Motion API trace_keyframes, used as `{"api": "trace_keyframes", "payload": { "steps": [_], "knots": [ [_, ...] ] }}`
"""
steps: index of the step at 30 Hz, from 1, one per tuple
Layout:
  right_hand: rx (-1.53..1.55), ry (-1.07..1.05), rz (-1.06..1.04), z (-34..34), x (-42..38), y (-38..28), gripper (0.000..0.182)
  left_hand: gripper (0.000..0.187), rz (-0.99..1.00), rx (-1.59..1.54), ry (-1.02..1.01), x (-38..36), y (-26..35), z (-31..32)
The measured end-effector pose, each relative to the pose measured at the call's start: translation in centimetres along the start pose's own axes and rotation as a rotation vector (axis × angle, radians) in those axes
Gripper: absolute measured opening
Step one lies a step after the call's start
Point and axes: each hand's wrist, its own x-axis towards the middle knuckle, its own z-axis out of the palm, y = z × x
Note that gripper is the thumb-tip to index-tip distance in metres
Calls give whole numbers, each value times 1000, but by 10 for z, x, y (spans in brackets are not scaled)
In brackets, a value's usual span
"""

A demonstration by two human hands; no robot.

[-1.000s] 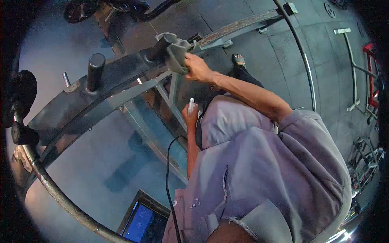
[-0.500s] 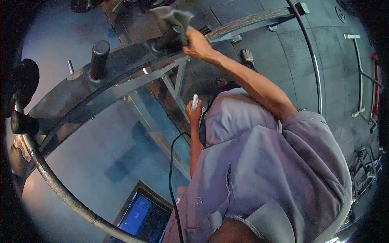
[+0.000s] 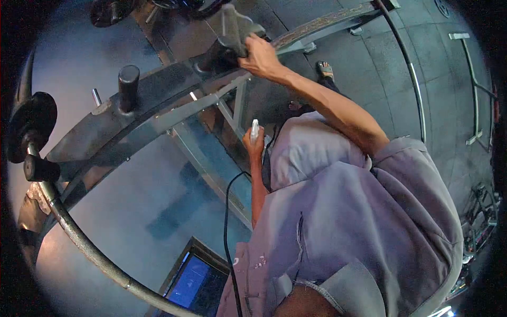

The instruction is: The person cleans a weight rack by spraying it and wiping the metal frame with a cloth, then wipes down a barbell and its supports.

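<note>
Black curved beam (image 3: 158,98) ahead of us; short post (image 3: 128,90) & metal pin (image 3: 96,97) stick up from it, in way of straight run along top. Cable (image 3: 227,216) & lit screen (image 3: 187,282) both on our side of beam. Tiled floor (image 3: 380,68) open on R of beam. Our R hand (image 3: 261,55) grips grey cloth (image 3: 231,29) at beam's far post (image 3: 211,59), can't tell if touching; long axis runs outward past beam's far edge. Our L hand (image 3: 253,147) clasps white obj (image 3: 255,130), tip twd beam.
</note>
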Motion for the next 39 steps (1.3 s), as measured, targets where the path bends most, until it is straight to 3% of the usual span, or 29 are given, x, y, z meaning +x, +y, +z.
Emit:
{"api": "trace_keyframes", "payload": {
  "steps": [1, 4, 8, 9, 12, 13, 16, 17, 18, 19, 20, 21, 23, 26, 27, 30, 32, 34, 36, 38, 39],
  "knots": [
    [41, 111, -93, 10, 4, 3, 23, 22, 13, -2, 33, 1, 6, 2],
    [-27, 151, -240, 43, -10, 12, 21, 21, -80, 60, -12, 1, 13, 0],
    [-425, -12, -202, 44, -22, 36, 17, 23, -40, 7, 18, -1, 1, 2],
    [-567, 46, -315, 37, -24, 36, 12, 23, -16, 54, 12, 2, 1, 0],
    [-565, -182, -129, 28, -26, 26, 9, 26, -10, 75, 23, -1, 1, -3],
    [-471, -412, -99, 2, -24, 20, 10, 26, -9, 60, 32, -1, 5, -3],
    [-382, -649, 22, -17, -36, 43, 23, 28, 48, -12, 152, -2, 14, -5],
    [-322, -713, 51, -26, -43, 53, 29, 29, -68, -85, 97, 2, 7, -7],
    [-248, -892, 89, -36, -38, 69, 39, 27, -47, -115, 154, -1, 17, -4],
    [-175, -882, 54, -44, -43, 91, 45, 24, -32, -146, 218, -7, 37, -1],
    [-71, -768, 170, -87, -50, 65, 50, 22, -21, -180, 286, -13, 46, 2],
    [201, -814, 180, -90, -50, 88, 44, 23, -32, -125, 290, -8, 38, 4],
    [282, -628, 194, -106, -55, 130, 36, 25, -74, -97, 237, 3, 27, 7],
    [112, -464, 211, -170, -43, 43, 36, 24, -13, -84, 184, 10, 39, 9],
    [46, -328, 3, -164, -38, 48, 36, 23, 8, -95, 185, 14, 41, 11],
    [182, -398, 20, -135, -12, 27, 40, 20, -46, -109, 76, 22, 82, 3],
    [-344, -180, -420, -95, -2, 23, 34, 19, -54, -118, 89, 25, 95, 3],
    [-778, -207, -613, -48, 3, 26, 30, 22, -35, -226, 309, 30, 37, 33],
    [-1091, -147, -781, -10, 6, 52, 29, 28, -47, -300, 420, 19, 54, 33],
    [-1283, -17, -904, 26, 19, 84, 30, 38, -131, -349, 173, 18, 60, 10],
    [-1114, -22, -907, 26, 33, 93, 30, 43, -177, -374, 52, 14, 59, 4]
  ]
}}
